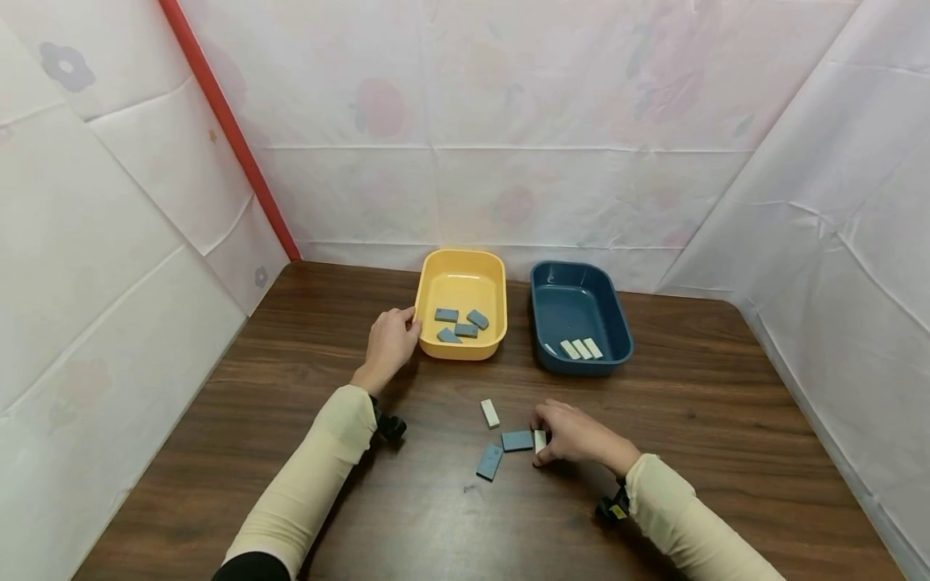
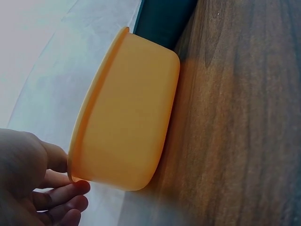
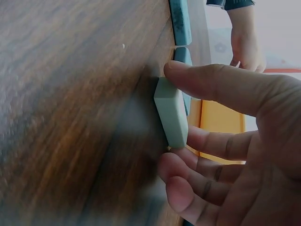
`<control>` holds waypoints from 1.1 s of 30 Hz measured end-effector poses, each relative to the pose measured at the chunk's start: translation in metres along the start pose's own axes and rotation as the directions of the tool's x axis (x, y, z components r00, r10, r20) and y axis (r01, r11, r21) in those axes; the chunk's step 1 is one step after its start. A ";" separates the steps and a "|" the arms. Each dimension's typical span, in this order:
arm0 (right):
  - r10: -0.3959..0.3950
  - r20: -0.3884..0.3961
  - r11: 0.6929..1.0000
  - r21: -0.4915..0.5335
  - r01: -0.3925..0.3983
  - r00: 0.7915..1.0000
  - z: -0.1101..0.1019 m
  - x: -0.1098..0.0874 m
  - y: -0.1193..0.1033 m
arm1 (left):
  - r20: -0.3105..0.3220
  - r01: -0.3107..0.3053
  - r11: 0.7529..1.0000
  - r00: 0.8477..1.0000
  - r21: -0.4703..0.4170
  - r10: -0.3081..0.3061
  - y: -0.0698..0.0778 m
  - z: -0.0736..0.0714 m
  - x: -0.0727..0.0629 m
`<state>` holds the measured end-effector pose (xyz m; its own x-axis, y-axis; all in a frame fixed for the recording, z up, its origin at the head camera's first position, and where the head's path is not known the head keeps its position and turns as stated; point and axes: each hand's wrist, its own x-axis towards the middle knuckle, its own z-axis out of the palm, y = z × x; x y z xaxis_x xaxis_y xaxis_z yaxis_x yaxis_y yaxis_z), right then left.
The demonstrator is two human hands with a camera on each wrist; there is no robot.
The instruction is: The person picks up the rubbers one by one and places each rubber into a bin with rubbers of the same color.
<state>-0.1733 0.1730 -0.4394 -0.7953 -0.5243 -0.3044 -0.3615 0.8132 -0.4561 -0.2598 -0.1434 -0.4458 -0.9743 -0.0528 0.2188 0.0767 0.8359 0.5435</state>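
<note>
My left hand pinches the near left rim of a yellow plastic tub, thumb and fingers at its edge in the left wrist view. Several blue-grey rectangular tiles lie inside that tub. On the table, my right hand has its thumb and fingers at opposite ends of a small white tile. Just left of this tile lies a blue-grey tile, with a second blue-grey tile nearer to me. Another white tile lies farther back, toward the tubs.
A dark blue tub stands to the right of the yellow one, with three white tiles near its front. Both tubs sit at the back of the brown wooden table. White patterned sheeting encloses the back and sides.
</note>
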 end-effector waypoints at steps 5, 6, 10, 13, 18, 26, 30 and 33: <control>0.017 -0.006 1.000 -0.011 -0.017 1.000 -0.002 0.000 0.000 | -0.003 0.004 1.000 1.000 -0.007 -0.004 0.000 0.000 -0.001; 0.019 -0.007 1.000 -0.010 -0.019 1.000 -0.003 0.000 0.000 | -0.004 0.005 1.000 1.000 -0.009 -0.005 0.000 0.000 -0.001; 0.021 -0.019 1.000 -0.010 -0.021 1.000 -0.008 0.000 0.000 | -0.008 0.010 1.000 1.000 -0.009 -0.010 -0.001 0.001 -0.001; 0.013 -0.042 1.000 -0.015 -0.014 0.999 -0.014 0.001 0.001 | -0.010 0.016 1.000 1.000 -0.014 -0.016 -0.001 0.001 -0.002; -0.020 -0.104 1.000 -0.005 0.020 0.994 -0.031 0.001 0.002 | -0.013 0.025 0.999 1.000 -0.027 -0.025 -0.001 0.002 -0.003; -0.116 -0.230 0.993 -0.007 0.118 0.966 -0.059 0.003 0.010 | -0.014 0.028 0.999 0.999 -0.028 -0.029 -0.001 0.003 -0.003; -0.134 -0.269 0.991 -0.027 0.131 0.954 -0.071 0.006 0.015 | -0.017 0.029 0.999 0.999 -0.033 -0.030 -0.001 0.003 -0.003; -0.123 -0.290 0.992 -0.040 0.117 0.949 -0.080 0.007 0.018 | -0.014 0.031 0.999 0.999 -0.031 -0.032 -0.001 0.003 -0.003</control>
<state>-0.2242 0.2040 -0.3831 -0.8513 -0.5245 0.0098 -0.4711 0.7561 -0.4544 -0.2573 -0.1421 -0.4493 -0.9733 -0.0868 0.2126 0.0528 0.8164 0.5751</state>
